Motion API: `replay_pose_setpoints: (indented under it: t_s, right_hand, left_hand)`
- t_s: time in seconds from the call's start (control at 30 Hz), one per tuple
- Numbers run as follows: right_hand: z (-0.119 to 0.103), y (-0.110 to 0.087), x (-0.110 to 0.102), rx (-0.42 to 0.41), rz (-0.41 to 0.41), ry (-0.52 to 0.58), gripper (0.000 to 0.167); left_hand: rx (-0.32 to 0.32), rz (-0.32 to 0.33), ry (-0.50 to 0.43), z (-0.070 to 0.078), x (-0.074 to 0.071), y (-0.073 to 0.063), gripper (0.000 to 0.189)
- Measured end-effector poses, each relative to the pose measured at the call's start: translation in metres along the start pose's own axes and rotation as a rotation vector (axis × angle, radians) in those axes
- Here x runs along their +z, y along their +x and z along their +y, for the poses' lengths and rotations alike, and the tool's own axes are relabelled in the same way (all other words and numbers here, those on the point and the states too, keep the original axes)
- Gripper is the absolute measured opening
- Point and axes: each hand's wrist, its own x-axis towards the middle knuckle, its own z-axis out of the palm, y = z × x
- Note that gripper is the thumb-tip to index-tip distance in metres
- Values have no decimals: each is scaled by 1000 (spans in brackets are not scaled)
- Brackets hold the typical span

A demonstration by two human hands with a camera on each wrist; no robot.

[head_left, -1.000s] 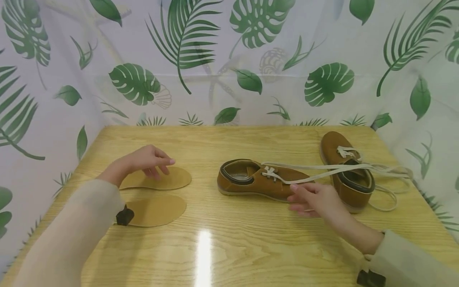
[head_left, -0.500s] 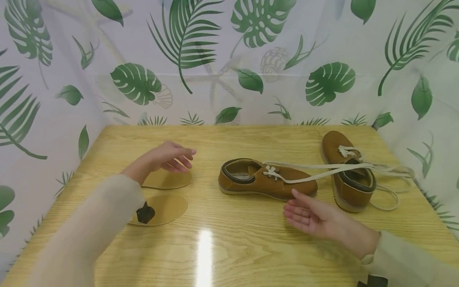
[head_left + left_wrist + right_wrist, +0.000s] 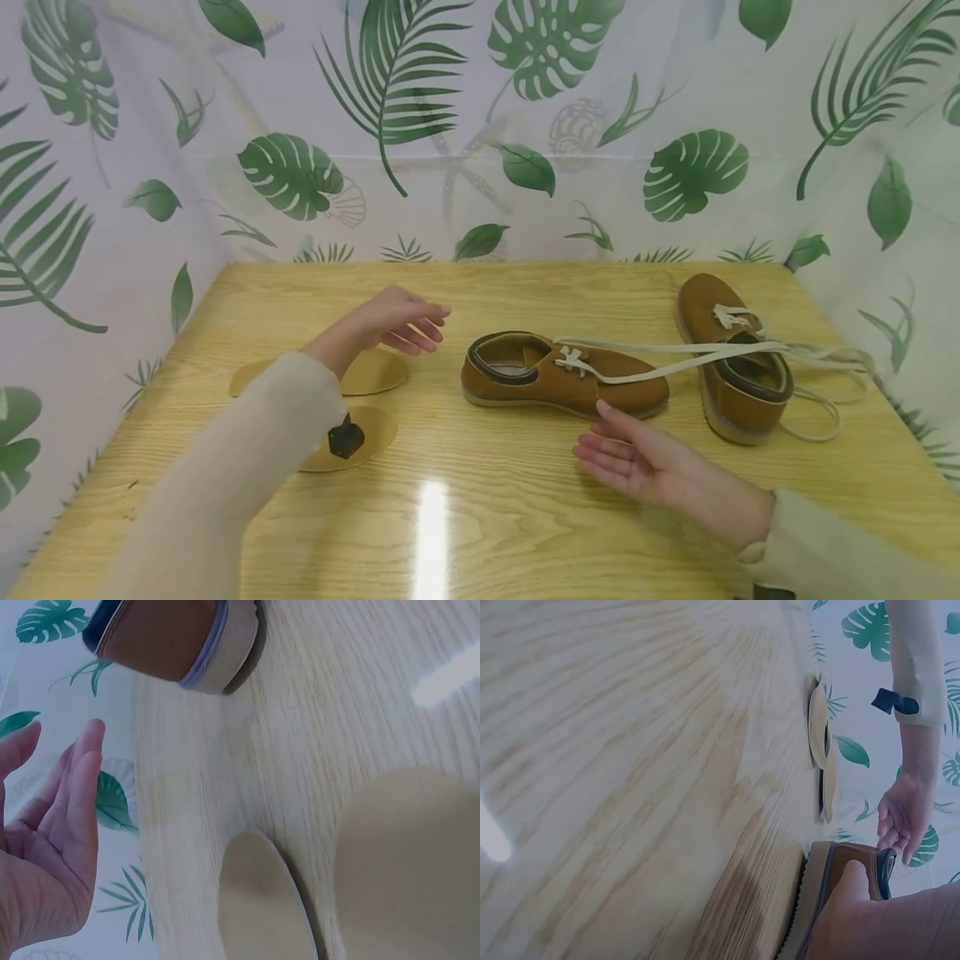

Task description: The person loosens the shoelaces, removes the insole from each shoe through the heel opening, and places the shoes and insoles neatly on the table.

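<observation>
A brown lace-up shoe (image 3: 540, 379) lies on the table in front of me, heel toward the left, its pale laces (image 3: 675, 367) trailing right. My left hand (image 3: 401, 321) hovers just left of its heel with fingers loosely bent and nothing in them; the left wrist view also shows this hand (image 3: 52, 832) empty. Below the shoe's near side is my right hand (image 3: 637, 458), palm turned inward, fingers relaxed and holding nothing. Whether it touches the shoe I cannot tell. Under my left forearm lie two tan insoles, the far insole (image 3: 375, 372) and the near insole (image 3: 378, 433), both partly hidden.
A second brown shoe (image 3: 742, 383) stands at the right, toe pointing away, with the laces stretched across it and looped near the table's right edge. Leaf-printed cloth (image 3: 450, 125) walls the back and both sides of the wooden table (image 3: 510, 517).
My left hand has moved right, from above the far insole toward the shoe's heel. The right hand has come away from the shoe's lace side, turned its palm inward and shifted slightly left.
</observation>
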Motion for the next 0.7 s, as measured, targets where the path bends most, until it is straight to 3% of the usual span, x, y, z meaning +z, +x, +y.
replay_pose_setpoints:
  t_s: [0.17, 0.43, 0.7]
  right_hand:
    - [3, 2, 9, -3, 16, 25, 53]
    - [7, 5, 20, -14, 25, 45, 52]
    - [10, 6, 35, -32, 39, 125, 84]
  left_hand:
    - [17, 43, -38, 6, 12, 7, 51]
    - [4, 41, 21, 14, 23, 15, 50]
    - [-9, 12, 35, 22, 38, 27, 49]
